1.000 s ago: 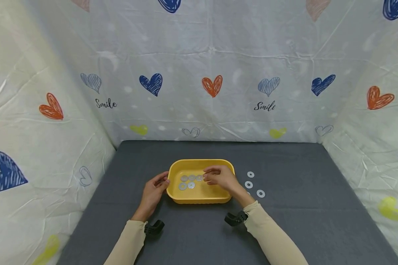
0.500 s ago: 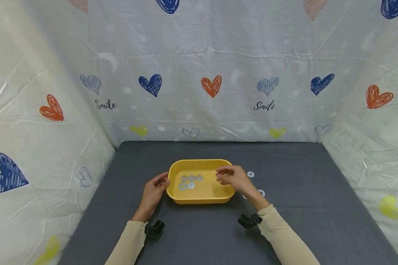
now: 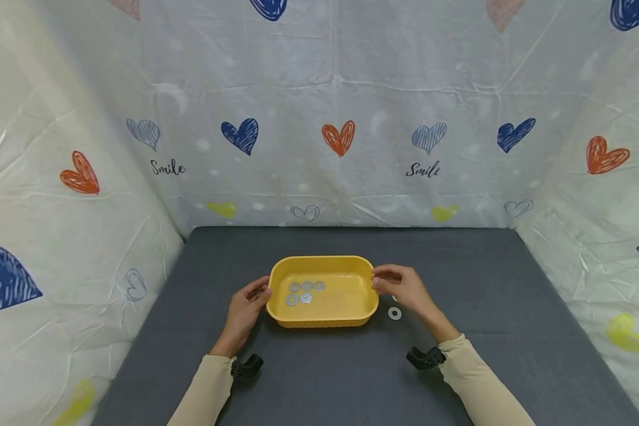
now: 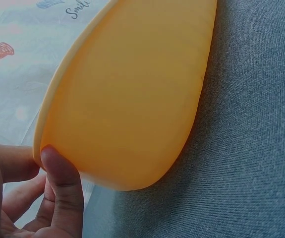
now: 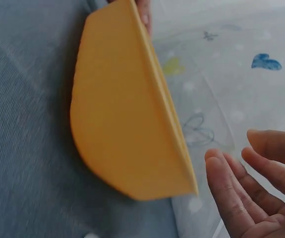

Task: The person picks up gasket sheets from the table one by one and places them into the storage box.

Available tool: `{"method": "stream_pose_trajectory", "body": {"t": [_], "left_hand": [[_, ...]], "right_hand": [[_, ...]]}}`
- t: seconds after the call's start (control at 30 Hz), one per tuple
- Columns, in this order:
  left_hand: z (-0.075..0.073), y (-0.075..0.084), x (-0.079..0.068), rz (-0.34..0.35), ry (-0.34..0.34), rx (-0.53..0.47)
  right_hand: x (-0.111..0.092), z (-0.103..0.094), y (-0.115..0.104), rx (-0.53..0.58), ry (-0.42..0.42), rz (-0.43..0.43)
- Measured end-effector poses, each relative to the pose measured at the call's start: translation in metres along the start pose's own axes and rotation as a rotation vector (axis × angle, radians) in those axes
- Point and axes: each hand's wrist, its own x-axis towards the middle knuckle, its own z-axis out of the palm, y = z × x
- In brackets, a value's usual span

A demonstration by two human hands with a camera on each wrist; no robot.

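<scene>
A yellow plastic tray (image 3: 346, 305) with rounded corners sits on the dark cloth. Several flat metal washers (image 3: 306, 298) lie on the left part of its floor. My left hand (image 3: 247, 307) grips the tray's left end at the rim; in the left wrist view the thumb (image 4: 63, 181) presses the outer wall. My right hand (image 3: 404, 289) is over the tray's right end, fingers loosely bent; in the right wrist view nothing shows between its fingers (image 5: 224, 191). Just below that hand, one washer (image 3: 394, 313) lies on the cloth and another is mostly hidden behind the hand.
A dark grey cloth (image 3: 319, 373) covers the table. White curtains (image 3: 383, 71) printed with hearts hang behind it and along both sides. Each wrist carries a black band with a camera mount (image 3: 426, 358).
My right hand has moved right, from over the inside of the tray to its right rim, covering washers on the cloth there. The left hand and tray stay in place.
</scene>
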Motion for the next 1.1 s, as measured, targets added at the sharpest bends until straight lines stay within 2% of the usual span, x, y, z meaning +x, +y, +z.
{"method": "stream_pose_trajectory", "body": {"t": [0.57,0.77,1.1], "left_hand": [[0.001,-0.001,-0.002,0.022,-0.007,-0.02],[0.0,0.0,-0.001,0.015,-0.002,-0.004],[0.0,0.0,-0.002,0.026,-0.003,-0.012]], "right_hand": [[-0.013,-0.033,0.026,-0.228,0.159,-0.043],[-0.011,-0.041,0.031,-0.359,0.224,-0.034],[-0.003,-0.053,0.045,-0.485,0.252,0.008]]}}
